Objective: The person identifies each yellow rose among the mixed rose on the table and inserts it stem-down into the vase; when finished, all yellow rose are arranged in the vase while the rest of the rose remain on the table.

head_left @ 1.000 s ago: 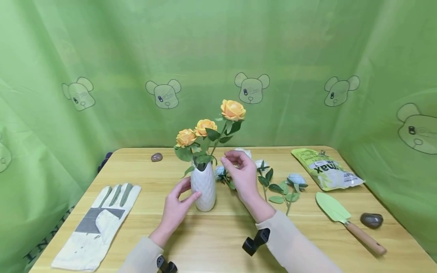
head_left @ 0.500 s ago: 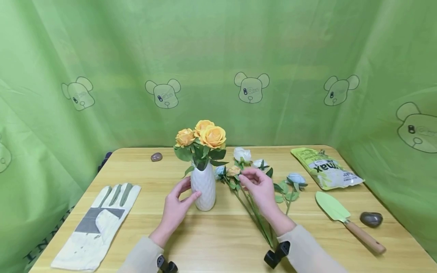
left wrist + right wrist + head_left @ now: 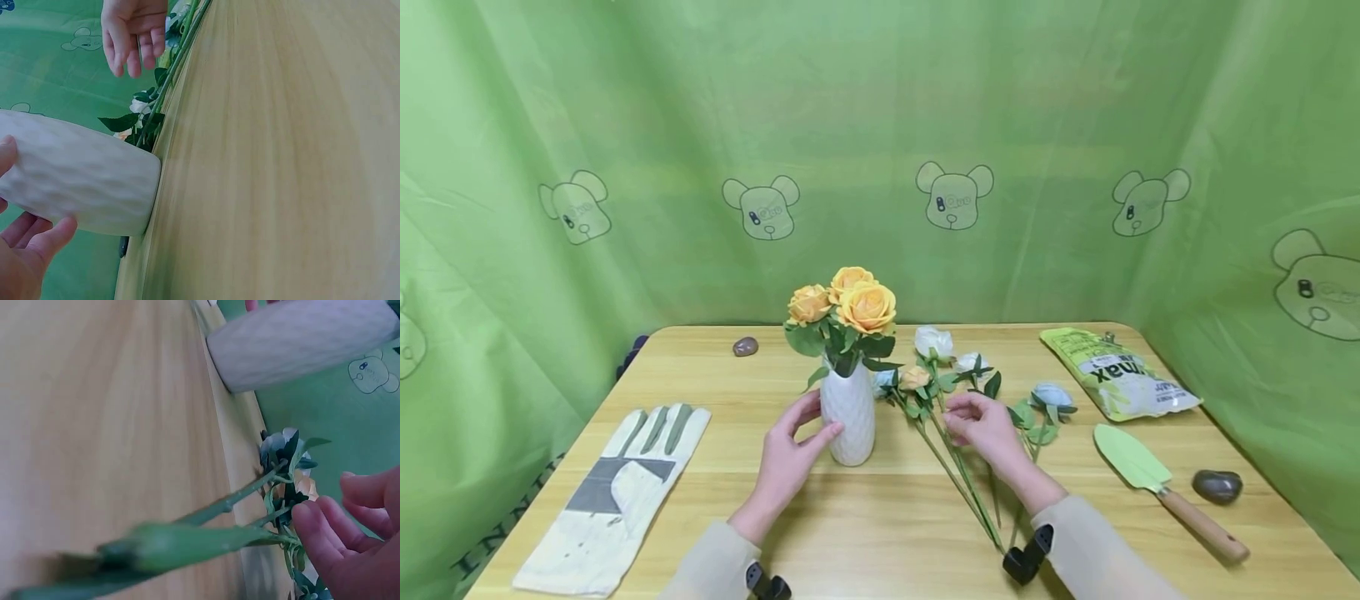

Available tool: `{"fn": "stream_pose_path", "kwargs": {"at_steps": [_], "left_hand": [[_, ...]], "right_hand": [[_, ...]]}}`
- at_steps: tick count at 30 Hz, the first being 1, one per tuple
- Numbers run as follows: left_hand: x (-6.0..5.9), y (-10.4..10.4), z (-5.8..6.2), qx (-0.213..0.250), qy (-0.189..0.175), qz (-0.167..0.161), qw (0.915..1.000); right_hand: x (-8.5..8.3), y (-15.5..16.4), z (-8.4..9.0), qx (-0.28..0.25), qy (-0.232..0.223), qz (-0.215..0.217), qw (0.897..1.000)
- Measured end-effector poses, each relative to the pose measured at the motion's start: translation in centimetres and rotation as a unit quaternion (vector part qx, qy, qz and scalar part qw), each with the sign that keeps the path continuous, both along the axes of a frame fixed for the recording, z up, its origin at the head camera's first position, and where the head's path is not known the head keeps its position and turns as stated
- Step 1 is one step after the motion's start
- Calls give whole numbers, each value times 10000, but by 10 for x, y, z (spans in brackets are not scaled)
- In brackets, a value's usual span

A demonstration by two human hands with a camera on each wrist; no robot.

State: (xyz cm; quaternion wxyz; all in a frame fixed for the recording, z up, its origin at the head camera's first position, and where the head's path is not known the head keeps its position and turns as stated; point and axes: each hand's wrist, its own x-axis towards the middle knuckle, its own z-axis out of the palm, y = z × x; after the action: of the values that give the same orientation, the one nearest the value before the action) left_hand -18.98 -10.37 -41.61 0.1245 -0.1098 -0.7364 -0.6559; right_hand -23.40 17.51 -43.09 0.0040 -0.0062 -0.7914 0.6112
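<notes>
— What to see left of centre, in the lower half of the head view?
— Left hand (image 3: 784, 457), curled around the white vase (image 3: 848, 425), thumb across the near side: a firm-looking hold.

— And the vase?
— Upright on the wooden table (image 3: 880, 533), close to the middle of the frame, with three yellow-orange roses (image 3: 868, 307) clustered above the rim.

— Right of that?
— Right hand (image 3: 988, 433), fingers loosely bent, with a small gap between thumb and fingertips in the right wrist view. Close to the long green stems (image 3: 992, 529); touching or merely near, impossible to tell.

— And around that hand?
— Flowers lying on the table: above it, two white roses (image 3: 933, 341); to its upper left, a pale orange rose (image 3: 915, 378) and, just beside the vase, a blue rose (image 3: 884, 381); to its right, a second blue rose (image 3: 1052, 395).

— Farther out?
— Lower left, a work glove (image 3: 613, 500). Left of the roses, a small brown stone (image 3: 745, 347). Right side, a green-and-white bag (image 3: 1120, 373); below it, a trowel (image 3: 1156, 486) with a dark stone (image 3: 1217, 486) just beside. Across the upper half, a green curtain (image 3: 850, 100) printed with animal heads.
</notes>
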Motion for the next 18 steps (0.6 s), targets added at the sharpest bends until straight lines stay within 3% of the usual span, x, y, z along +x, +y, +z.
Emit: {"fn": "stream_pose_path", "kwargs": {"at_steps": [7,18], "left_hand": [[0,1,1,35,33,-66,10000],[-2,-1,-2,-49,16,-30,10000]], "right_hand": [[-18,-1,-2,491,-219,349,9979],[-35,-4,-11,1266,-353,413,9905]]}}
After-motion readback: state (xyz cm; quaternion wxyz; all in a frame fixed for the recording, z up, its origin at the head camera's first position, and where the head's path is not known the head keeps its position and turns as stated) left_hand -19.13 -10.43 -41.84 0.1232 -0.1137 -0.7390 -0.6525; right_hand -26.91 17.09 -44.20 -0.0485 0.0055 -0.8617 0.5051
